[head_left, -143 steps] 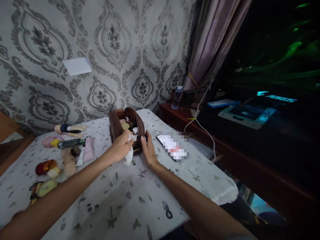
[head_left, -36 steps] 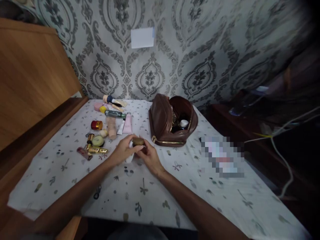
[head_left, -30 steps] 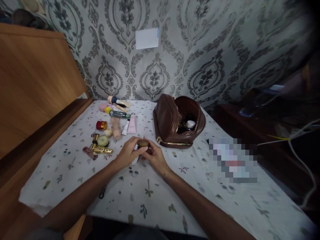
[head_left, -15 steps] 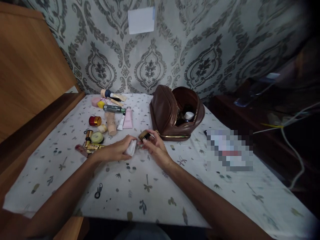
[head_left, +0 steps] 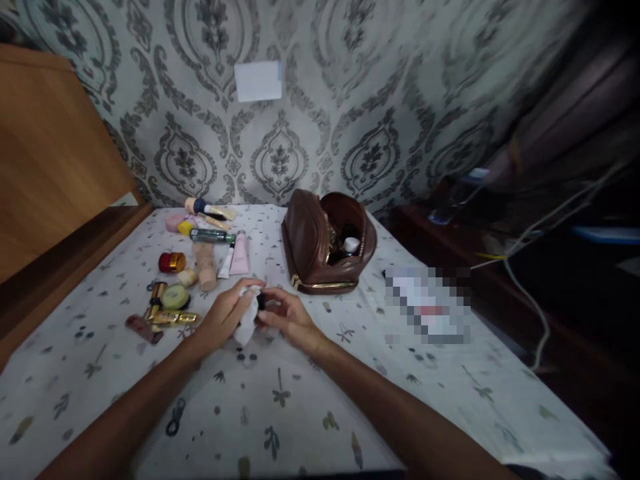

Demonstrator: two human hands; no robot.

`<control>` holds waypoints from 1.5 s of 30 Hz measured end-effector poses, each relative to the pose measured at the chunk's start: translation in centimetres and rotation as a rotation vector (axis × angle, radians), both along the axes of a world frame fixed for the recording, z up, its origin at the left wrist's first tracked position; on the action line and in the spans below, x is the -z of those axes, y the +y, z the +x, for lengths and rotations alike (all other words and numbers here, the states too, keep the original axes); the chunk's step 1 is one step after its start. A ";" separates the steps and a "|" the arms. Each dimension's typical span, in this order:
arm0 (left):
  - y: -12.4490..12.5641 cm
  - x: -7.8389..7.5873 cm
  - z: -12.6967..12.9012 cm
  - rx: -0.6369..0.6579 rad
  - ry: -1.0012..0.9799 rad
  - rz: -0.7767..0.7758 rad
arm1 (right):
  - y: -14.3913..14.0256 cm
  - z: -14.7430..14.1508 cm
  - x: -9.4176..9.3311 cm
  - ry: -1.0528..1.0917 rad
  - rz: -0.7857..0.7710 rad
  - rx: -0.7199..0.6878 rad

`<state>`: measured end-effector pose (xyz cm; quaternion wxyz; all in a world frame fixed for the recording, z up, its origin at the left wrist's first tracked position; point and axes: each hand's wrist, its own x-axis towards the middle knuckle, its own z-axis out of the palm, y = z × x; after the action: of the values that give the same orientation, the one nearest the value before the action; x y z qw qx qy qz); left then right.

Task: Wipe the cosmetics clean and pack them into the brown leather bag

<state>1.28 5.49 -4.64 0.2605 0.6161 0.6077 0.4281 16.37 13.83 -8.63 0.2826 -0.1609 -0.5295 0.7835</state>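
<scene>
My left hand (head_left: 224, 318) grips a crumpled white tissue (head_left: 247, 320) and presses it against a small dark compact (head_left: 261, 301), which my right hand (head_left: 286, 319) holds. Both hands hover just above the table (head_left: 280, 400) with its white leaf-print cloth. Behind them lies an open brown leather cosmetic bag (head_left: 320, 243) on its side, with small jars visible inside.
Several cosmetics (head_left: 197, 267) lie spread at the left: tubes, brushes, a red-gold jar, lipsticks. A phone (head_left: 425, 303) lies right of the bag. A wooden headboard (head_left: 50, 167) stands at the left, and a dark cabinet with white cables (head_left: 525, 280) at the right.
The hands went from the bag's opening to the table in front of it with the compact. In the last half second the tissue has come onto the compact.
</scene>
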 end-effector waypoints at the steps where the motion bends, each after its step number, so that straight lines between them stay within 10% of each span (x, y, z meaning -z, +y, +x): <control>1: 0.0 0.1 0.0 -0.026 -0.062 -0.021 | -0.2 0.0 -0.1 0.024 -0.031 -0.025; 9: 0.7 2.1 0.8 -0.144 -0.138 -0.006 | -0.1 -0.2 -0.3 0.131 -0.176 0.093; 23: 1.0 2.3 0.8 -0.040 -0.130 -0.015 | -0.1 0.2 0.9 -0.005 0.340 0.324; 34: 0.9 2.0 0.8 -0.038 -0.246 -0.054 | -0.6 0.2 -0.2 -0.066 0.292 0.282; 45: 0.5 1.6 1.2 -0.162 0.018 0.005 | -0.7 0.2 0.0 -0.237 0.663 0.428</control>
<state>2.51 6.00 -6.24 0.2180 0.5695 0.6569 0.4435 16.59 13.12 -8.59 0.4128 -0.2565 -0.7368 0.4700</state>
